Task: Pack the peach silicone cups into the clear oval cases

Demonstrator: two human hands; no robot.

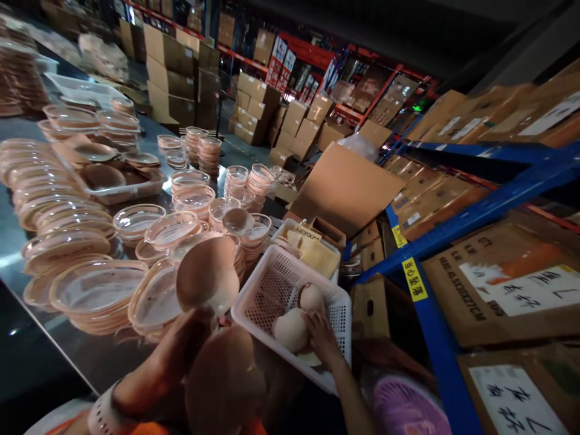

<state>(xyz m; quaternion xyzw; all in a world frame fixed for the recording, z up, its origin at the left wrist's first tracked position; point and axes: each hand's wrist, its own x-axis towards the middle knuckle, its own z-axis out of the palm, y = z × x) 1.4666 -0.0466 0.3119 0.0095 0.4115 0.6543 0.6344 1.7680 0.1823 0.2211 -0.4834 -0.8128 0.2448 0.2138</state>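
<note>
The left hand gripped a round pad; the right hand grasped another pad at the basket's 5 o'clock; gentle grip seemed wise.

A single head-worn camera looks forward and steeply down from above the person's chest, tilted so the table runs off diagonally to the upper left; the hands sit close at the bottom edge, while blue shelving and stacked cartons recede far right
</note>
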